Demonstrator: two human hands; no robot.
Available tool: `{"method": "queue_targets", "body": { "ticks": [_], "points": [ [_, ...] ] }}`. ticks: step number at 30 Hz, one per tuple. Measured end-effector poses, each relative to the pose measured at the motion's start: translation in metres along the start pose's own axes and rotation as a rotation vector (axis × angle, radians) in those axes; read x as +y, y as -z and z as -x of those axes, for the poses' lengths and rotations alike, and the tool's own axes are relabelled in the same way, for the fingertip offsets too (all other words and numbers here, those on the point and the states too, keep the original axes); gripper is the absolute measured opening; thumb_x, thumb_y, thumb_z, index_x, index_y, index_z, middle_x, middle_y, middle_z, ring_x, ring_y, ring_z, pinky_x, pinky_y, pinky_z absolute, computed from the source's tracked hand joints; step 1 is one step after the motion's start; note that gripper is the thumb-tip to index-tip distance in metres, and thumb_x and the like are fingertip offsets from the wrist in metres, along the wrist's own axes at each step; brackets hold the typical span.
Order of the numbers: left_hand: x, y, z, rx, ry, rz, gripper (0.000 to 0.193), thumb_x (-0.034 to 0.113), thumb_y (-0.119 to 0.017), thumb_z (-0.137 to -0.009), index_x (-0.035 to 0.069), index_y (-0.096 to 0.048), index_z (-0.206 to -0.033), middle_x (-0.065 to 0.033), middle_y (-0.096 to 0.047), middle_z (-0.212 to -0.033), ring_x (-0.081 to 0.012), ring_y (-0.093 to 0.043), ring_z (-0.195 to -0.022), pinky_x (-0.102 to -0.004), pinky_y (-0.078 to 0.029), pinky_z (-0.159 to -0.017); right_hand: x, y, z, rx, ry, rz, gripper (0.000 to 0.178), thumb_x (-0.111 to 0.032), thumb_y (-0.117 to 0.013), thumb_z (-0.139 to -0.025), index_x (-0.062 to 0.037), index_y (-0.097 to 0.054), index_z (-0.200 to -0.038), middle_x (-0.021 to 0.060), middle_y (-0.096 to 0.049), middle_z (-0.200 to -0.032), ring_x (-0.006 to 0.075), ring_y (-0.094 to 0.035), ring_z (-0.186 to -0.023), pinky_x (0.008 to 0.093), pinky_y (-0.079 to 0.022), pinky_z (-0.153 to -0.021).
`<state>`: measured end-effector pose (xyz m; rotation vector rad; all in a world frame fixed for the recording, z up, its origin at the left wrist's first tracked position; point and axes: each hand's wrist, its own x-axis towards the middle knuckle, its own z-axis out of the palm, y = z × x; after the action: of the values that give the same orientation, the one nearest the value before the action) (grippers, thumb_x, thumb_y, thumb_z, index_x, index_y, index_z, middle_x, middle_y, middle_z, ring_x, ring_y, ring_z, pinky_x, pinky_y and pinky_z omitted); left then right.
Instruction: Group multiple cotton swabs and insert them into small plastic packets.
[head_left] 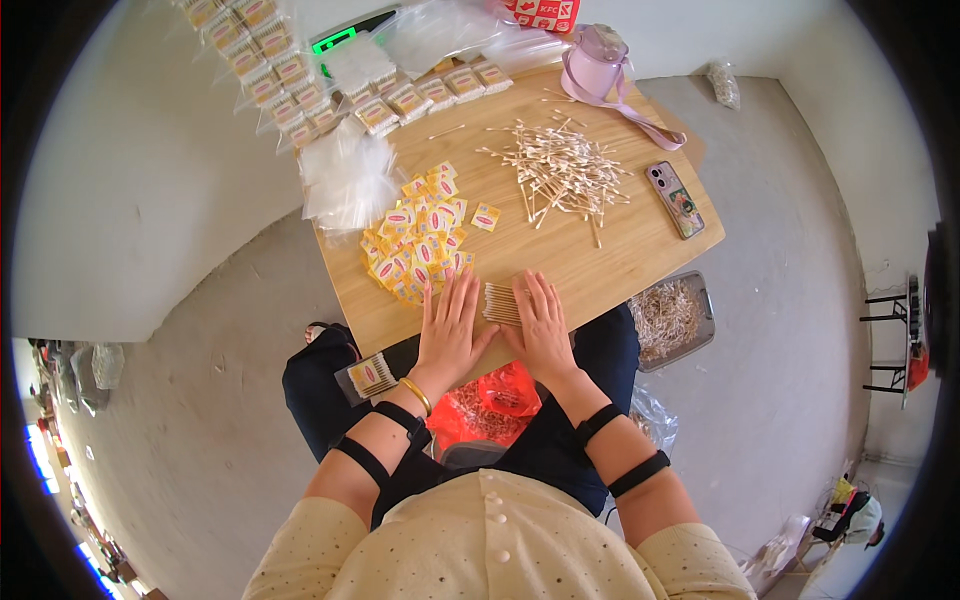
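Observation:
Between my two hands, a row of cotton swabs lies side by side at the table's near edge. My left hand rests flat on the left of the row, its fingers stretched out. On the other side, my right hand lies with straight fingers against the row's right end, covering part of it. Just beyond my left fingertips is a heap of small yellow-and-white printed cards. Farther back, a loose pile of cotton swabs spreads over the wooden table.
Packed swab bags line the back edge near clear plastic bags. A lilac cup with a strap and a phone stand to the right. Below are a grey bin of swabs, a red bag and a packed bag.

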<state>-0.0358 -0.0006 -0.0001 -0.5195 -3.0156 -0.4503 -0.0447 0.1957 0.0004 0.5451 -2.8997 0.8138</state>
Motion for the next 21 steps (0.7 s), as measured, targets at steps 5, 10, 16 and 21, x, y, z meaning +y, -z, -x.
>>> {"method": "queue_targets", "body": {
  "ticks": [5,10,16,21],
  "points": [
    [-0.004,-0.005,0.004,-0.005,-0.017,0.018,0.081,0.051,-0.053,-0.100,0.002,-0.028,-0.159,-0.0164,-0.020,-0.168,-0.0361,-0.015,-0.157,-0.0599,-0.008,-0.125,-0.005,0.011,-0.001,-0.072,0.109,0.081,0.067,-0.025,-0.066,-0.093,-0.0022,-0.043,-0.151,0.0196,-0.034,-0.159,0.0400,-0.029,-0.150,0.0519,-0.021,-0.125],
    [-0.001,-0.006,0.006,-0.022,-0.026,0.023,0.081,0.053,-0.050,-0.101,0.001,-0.028,-0.159,-0.0161,-0.018,-0.169,-0.0356,-0.012,-0.158,-0.0607,-0.007,-0.125,0.005,0.006,0.001,-0.002,-0.019,0.026,0.073,-0.026,-0.066,-0.093,0.0009,-0.036,-0.154,0.0226,-0.031,-0.161,0.0394,-0.027,-0.152,0.0517,-0.020,-0.126],
    [-0.004,-0.009,0.000,-0.031,0.002,-0.103,0.086,0.063,-0.038,-0.101,-0.001,-0.028,-0.159,-0.0140,-0.016,-0.171,-0.0322,-0.007,-0.159,-0.0601,-0.004,-0.126,0.005,-0.003,0.011,-0.046,-0.031,0.123,0.087,-0.035,-0.067,-0.092,0.0057,-0.026,-0.157,0.0270,-0.024,-0.164,0.0398,-0.020,-0.155,0.0509,-0.018,-0.127],
    [0.000,-0.013,-0.002,-0.050,-0.011,-0.130,0.093,0.070,-0.027,-0.100,-0.001,-0.027,-0.160,-0.0130,-0.016,-0.171,-0.0299,-0.005,-0.160,-0.0593,-0.002,-0.126,-0.002,-0.024,0.005,-0.025,-0.083,0.180,0.090,-0.042,-0.065,-0.093,0.0052,-0.025,-0.157,0.0286,-0.022,-0.165,0.0417,-0.017,-0.156,0.0515,-0.016,-0.127]
  ]
}}
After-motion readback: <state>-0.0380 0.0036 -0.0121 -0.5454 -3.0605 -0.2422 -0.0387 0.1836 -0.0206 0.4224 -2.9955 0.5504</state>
